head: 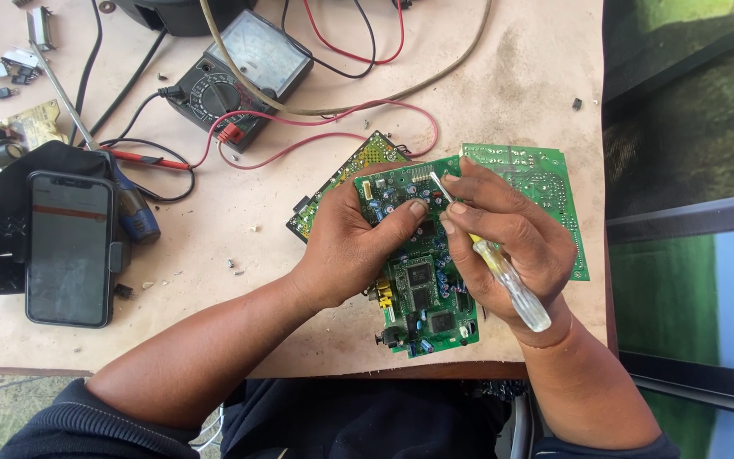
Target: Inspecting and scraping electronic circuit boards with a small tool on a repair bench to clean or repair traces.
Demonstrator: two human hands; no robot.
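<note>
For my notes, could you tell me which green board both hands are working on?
The middle board, gripped by the left hand; the right hand holds a screwdriver to it.

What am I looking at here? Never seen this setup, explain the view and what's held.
One picture, from a camera on a person's head, looking down at their own two bare hands over a worn tabletop. No machine. The left hand steadies a green circuit board. The right hand has its grip on a small screwdriver with a clear yellowish handle, tip on the board's upper edge. Two more boards lie underneath. Also there: an analog multimeter with red and black leads, and a phone at left.
</note>
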